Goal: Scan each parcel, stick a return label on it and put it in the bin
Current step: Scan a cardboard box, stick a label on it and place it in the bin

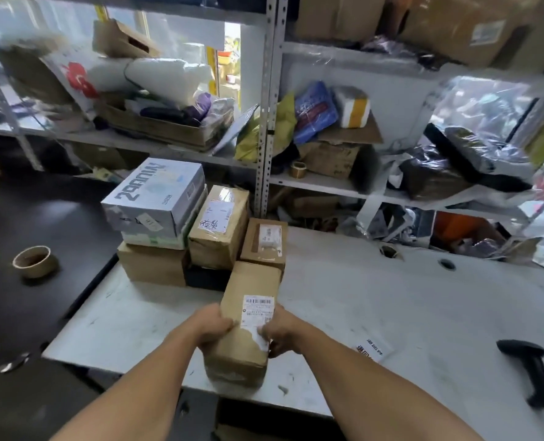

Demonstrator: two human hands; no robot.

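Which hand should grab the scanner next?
Right, probably. The scanner lies on the table's right side, nearer the right hand; the left hand can keep holding the parcel.

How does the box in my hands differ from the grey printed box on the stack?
The held box is plain brown cardboard; the grey box has big printed lettering. The held box is gripped by the left hand and right hand at the table's near edge; the grey box tops the stack. The held box's label is partly torn. Both carry white stickers.
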